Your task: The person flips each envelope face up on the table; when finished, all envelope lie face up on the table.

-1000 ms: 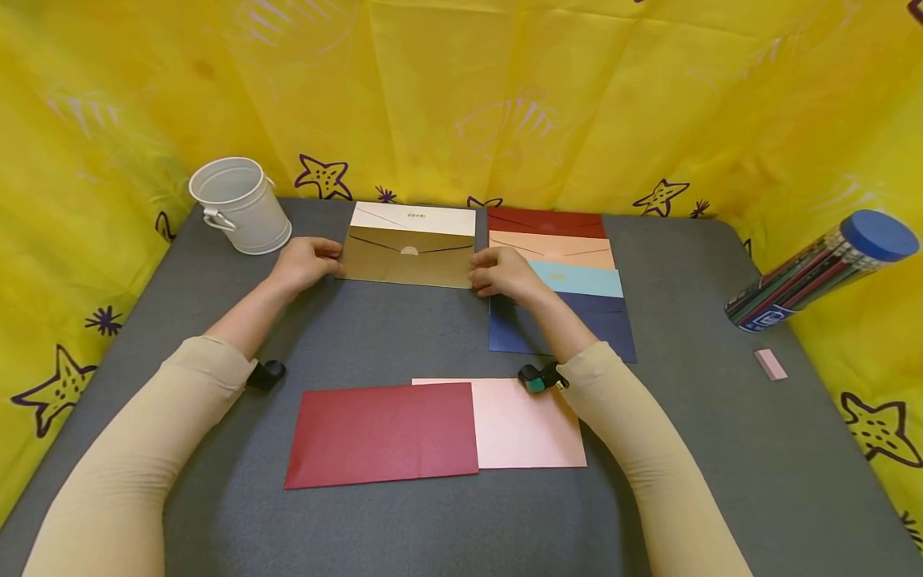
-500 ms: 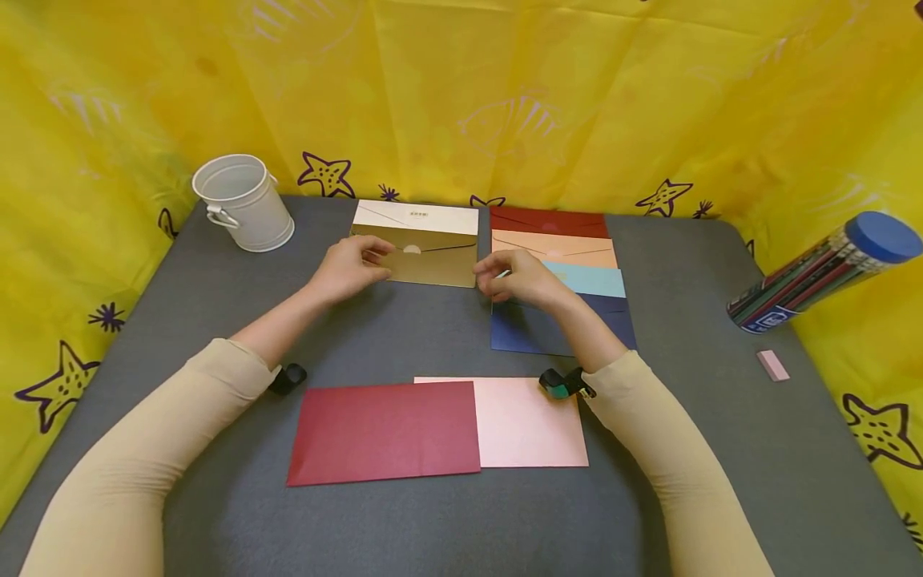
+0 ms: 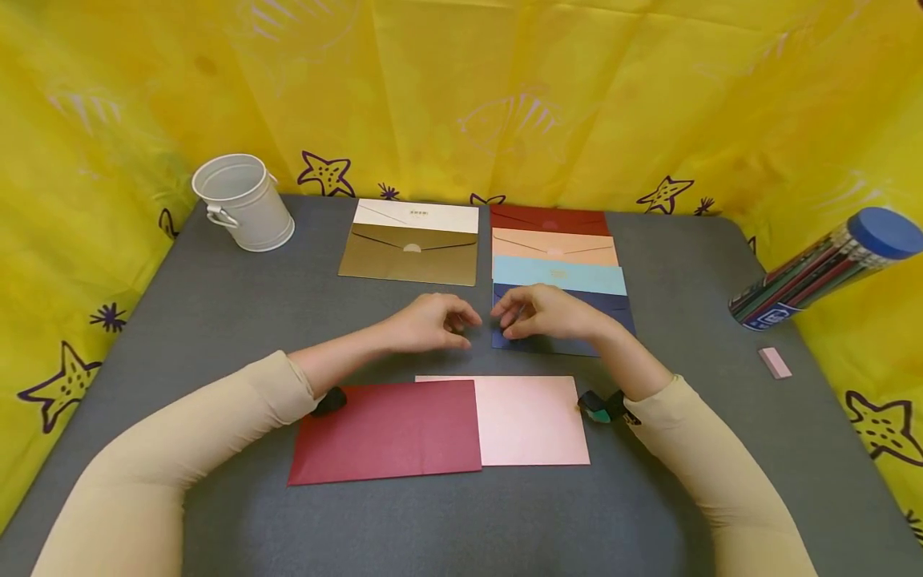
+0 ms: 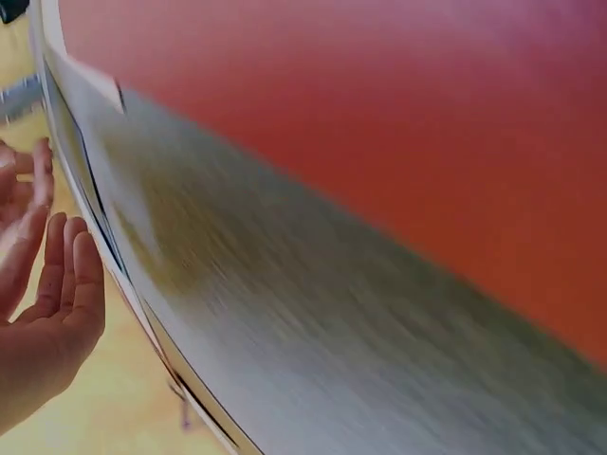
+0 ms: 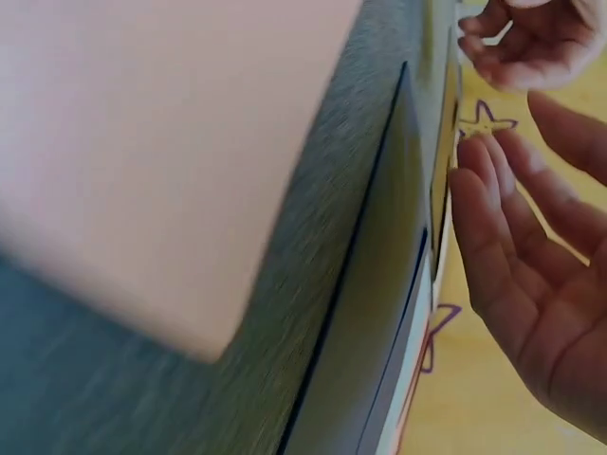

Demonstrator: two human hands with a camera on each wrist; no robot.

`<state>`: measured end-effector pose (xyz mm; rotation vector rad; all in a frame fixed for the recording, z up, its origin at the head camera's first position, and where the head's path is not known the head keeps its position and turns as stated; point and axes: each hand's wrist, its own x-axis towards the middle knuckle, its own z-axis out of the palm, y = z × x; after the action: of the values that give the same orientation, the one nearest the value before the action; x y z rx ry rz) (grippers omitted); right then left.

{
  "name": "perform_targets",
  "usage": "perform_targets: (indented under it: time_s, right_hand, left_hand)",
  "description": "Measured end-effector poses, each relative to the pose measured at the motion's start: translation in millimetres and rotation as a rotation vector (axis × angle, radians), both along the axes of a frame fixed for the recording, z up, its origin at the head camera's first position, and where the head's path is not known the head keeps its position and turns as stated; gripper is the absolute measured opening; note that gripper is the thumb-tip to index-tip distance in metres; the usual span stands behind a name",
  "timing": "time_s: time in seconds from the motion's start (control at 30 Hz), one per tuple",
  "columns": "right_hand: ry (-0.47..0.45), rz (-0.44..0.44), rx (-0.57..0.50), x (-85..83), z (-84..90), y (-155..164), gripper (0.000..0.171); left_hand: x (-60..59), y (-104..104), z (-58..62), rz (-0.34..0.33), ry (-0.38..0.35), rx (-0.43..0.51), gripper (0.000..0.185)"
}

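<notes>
1. The left hand (image 3: 429,322) and the right hand (image 3: 551,312) are close together in the middle of the grey counter (image 3: 216,320), fingertips almost meeting.
2. Both hands hold nothing. Their fingers are loose and a little bent, not pinching anything.
3. The right hand is over the near left part of the dark blue envelope (image 3: 537,344). It is hard to tell if it touches it.
4. The left hand is over bare counter, just beside that envelope's left edge.
5. The dark blue envelope lies flat at the front of a stepped row, with the light blue envelope (image 3: 558,275), the peach envelope (image 3: 554,246) and the dark red envelope (image 3: 548,219) behind it.
6. The gold envelope (image 3: 409,260) lies on the white envelope (image 3: 416,214), farther back on the left.
7. Near the person, a red card (image 3: 385,433) overlaps a pink card (image 3: 534,421).
8. It looks like a pause between things, with the hands free.
9. To lift the dark blue envelope, fingers would need to slip under its left edge and pinch it, without dragging the light blue one along.
</notes>
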<state>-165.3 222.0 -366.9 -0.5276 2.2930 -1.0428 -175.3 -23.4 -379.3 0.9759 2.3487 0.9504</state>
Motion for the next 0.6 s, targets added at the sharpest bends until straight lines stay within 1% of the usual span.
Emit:
perform_targets:
  time_s: [0.1, 0.17, 0.3, 0.37, 0.47, 0.6]
  right_hand:
    - [-0.004, 0.045, 0.029, 9.0, -1.1, 9.2, 0.031]
    - [0.008, 0.074, 0.054, 15.2, -1.7, 14.5, 0.031]
    - [0.033, 0.119, 0.110, 26.3, -3.6, 23.7, 0.033]
    - [0.040, 0.132, 0.133, 31.1, -4.6, 27.8, 0.035]
    - [0.041, 0.143, 0.165, 37.2, -5.5, 32.7, 0.038]
    - [0.058, 0.159, 0.188, 44.3, -7.4, 36.9, 0.040]
  left_hand:
    - [9.6, 13.4, 0.4, -0.069, -0.020, -0.013, 0.034]
    - [14.9, 21.4, -0.1, -0.101, -0.041, -0.027, 0.034]
    - [21.7, 33.8, -6.7, -0.166, -0.052, -0.080, 0.033]
    - [23.6, 37.4, -10.8, -0.195, -0.037, -0.113, 0.034]
    - [26.2, 39.8, -13.0, -0.225, -0.006, -0.158, 0.038]
    - [30.6, 42.0, -12.7, -0.226, 0.016, -0.198, 0.040]
